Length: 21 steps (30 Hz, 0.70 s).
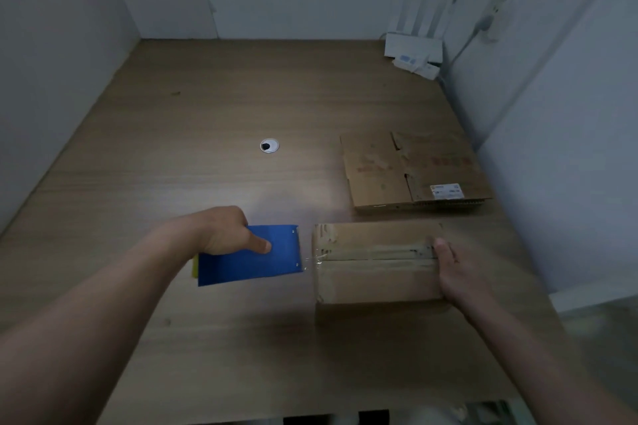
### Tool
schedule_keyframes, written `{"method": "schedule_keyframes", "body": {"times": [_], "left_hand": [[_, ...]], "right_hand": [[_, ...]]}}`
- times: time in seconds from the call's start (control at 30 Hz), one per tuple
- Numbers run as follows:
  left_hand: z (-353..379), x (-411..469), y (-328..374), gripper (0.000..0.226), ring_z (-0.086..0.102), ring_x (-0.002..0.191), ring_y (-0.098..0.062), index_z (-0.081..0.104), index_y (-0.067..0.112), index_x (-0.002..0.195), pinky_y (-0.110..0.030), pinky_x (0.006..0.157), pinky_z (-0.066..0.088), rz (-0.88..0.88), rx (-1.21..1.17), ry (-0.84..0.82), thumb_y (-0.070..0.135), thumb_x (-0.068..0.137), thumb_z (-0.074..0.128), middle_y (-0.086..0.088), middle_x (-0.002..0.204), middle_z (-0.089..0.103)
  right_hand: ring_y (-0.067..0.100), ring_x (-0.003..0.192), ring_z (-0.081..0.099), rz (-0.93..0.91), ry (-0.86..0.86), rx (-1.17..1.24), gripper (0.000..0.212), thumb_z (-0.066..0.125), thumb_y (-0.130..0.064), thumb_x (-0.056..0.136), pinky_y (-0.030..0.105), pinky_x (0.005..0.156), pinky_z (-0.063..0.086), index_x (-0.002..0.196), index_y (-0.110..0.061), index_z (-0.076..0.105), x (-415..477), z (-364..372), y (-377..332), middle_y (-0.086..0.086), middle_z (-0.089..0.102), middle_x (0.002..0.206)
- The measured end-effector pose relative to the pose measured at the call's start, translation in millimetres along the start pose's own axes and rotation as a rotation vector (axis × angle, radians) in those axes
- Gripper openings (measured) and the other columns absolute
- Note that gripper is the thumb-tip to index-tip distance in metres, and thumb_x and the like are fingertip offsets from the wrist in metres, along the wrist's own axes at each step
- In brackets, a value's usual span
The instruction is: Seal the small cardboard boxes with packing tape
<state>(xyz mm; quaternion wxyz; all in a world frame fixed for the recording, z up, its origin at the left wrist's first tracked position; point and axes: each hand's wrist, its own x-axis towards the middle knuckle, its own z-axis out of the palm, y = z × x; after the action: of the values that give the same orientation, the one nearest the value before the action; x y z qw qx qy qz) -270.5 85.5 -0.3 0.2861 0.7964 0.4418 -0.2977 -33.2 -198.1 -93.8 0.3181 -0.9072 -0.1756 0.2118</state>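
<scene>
A small closed cardboard box [376,272] stands on the wooden desk [207,107], with clear tape running along its top seam. My left hand [228,231] grips a blue tape dispenser [252,257] just left of the box; a short stretch of clear tape [312,257] spans from the dispenser's edge to the box's left end. My right hand [455,269] rests on the box's right end, thumb lying on the taped seam and fingers down the right side.
A flattened cardboard box [411,169] with a white label lies behind the small box. A round cable grommet [269,146] sits mid-desk. A white router [412,48] with a cable stands in the back right corner. Walls close in on both sides.
</scene>
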Motion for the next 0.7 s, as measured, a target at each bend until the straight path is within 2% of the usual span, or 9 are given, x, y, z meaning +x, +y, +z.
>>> {"method": "schedule_keyframes", "body": {"times": [0.13,0.2,0.27,0.33,0.43,0.5,0.6,0.7], "left_hand": [[11.5,8.4,6.7,0.053,0.057,0.081,-0.017,0.059,0.015,0.087,-0.032,0.066,0.041,0.011,0.085,0.062,0.068,0.082,0.063,-0.002,0.089,0.061],[16.3,8.1,14.6,0.052,0.056,0.079,-0.016,0.054,0.018,0.082,-0.032,0.066,0.041,0.006,0.132,0.093,0.070,0.082,0.061,0.000,0.085,0.058],[22.5,7.1,24.0,0.051,0.056,0.081,-0.016,0.051,0.019,0.083,-0.032,0.068,0.043,0.000,0.203,0.127,0.069,0.084,0.059,0.004,0.083,0.055],[34.8,8.9,28.3,0.047,0.057,0.085,-0.018,0.051,0.022,0.089,-0.033,0.074,0.048,-0.007,0.267,0.147,0.068,0.085,0.056,0.006,0.081,0.053],[53.6,12.9,30.1,0.045,0.060,0.084,-0.019,0.052,0.022,0.085,-0.032,0.072,0.049,0.004,0.272,0.190,0.067,0.087,0.054,0.005,0.079,0.054],[65.1,14.1,27.0,0.044,0.060,0.078,-0.017,0.049,0.023,0.081,-0.032,0.069,0.050,-0.008,0.265,0.241,0.065,0.089,0.051,0.004,0.080,0.058],[86.2,21.9,11.4,0.043,0.061,0.077,-0.017,0.053,0.023,0.095,-0.033,0.072,0.055,-0.052,0.228,0.424,0.065,0.092,0.047,0.003,0.085,0.061],[114.1,35.3,-14.2,0.042,0.060,0.098,-0.023,0.052,0.024,0.114,-0.038,0.081,0.053,-0.097,0.171,0.558,0.060,0.094,0.043,-0.001,0.106,0.063]], "right_hand": [[0.035,0.110,0.056,0.014,-0.008,-0.003,0.047,0.035,-0.037,0.107,0.035,0.081,0.034,0.112,0.000,0.065,-3.0,-0.8,-3.9,0.024,0.063,0.114],[0.034,0.110,0.055,0.023,-0.007,0.002,0.046,0.035,-0.036,0.107,0.035,0.082,0.033,0.114,0.000,0.064,-4.1,-0.8,-4.8,0.023,0.061,0.113],[0.031,0.104,0.056,0.017,0.006,0.007,0.044,0.036,-0.035,0.107,0.033,0.077,0.031,0.106,-0.004,0.066,-3.6,-0.2,-3.0,0.019,0.061,0.102],[0.034,0.106,0.057,0.014,0.006,-0.006,0.043,0.035,-0.036,0.107,0.033,0.075,0.030,0.103,-0.006,0.066,-3.7,0.8,-2.6,0.011,0.056,0.093],[0.037,0.116,0.054,0.028,-0.009,-0.008,0.045,0.034,-0.036,0.107,0.035,0.082,0.033,0.118,-0.004,0.065,-3.4,0.3,-6.2,0.020,0.061,0.111],[0.037,0.117,0.053,0.034,-0.012,0.008,0.046,0.035,-0.036,0.107,0.036,0.088,0.036,0.121,-0.004,0.064,-3.5,0.2,-6.0,0.024,0.061,0.123],[0.037,0.117,0.054,0.023,-0.008,0.015,0.045,0.035,-0.036,0.107,0.033,0.083,0.032,0.119,-0.004,0.064,-2.8,-0.8,-4.2,0.025,0.061,0.123],[0.037,0.114,0.055,0.009,0.000,0.021,0.043,0.035,-0.033,0.107,0.035,0.083,0.034,0.115,-0.002,0.065,-2.2,-0.3,-3.8,0.026,0.063,0.120]]}}
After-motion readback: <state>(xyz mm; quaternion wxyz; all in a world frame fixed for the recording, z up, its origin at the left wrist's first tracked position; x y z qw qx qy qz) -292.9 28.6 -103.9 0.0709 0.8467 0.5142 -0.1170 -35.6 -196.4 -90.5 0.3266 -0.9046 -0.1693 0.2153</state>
